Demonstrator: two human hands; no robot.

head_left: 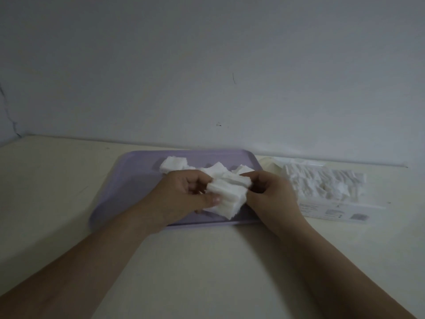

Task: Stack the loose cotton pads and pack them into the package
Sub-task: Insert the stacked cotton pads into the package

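Nearest up, the left hand [184, 194] is curled round one end of a messy stack of cotton pads [230, 195], held just over the purple tray [128, 180]. More loose pads [173, 165] are left at the tray's back. The stack's other end is pinched by the right hand [271, 192] fingers [254, 180]. Further right, the clear package [333, 192] is laid flat on the desk [46, 180], pads inside.

Plain room, scuffed wall [207, 65], cream table [207, 261]

White cotton pads [230, 194], lilac tray [115, 192].
Right of tray, clear package [326, 187] showing white; beneath tray, cream table [207, 261].
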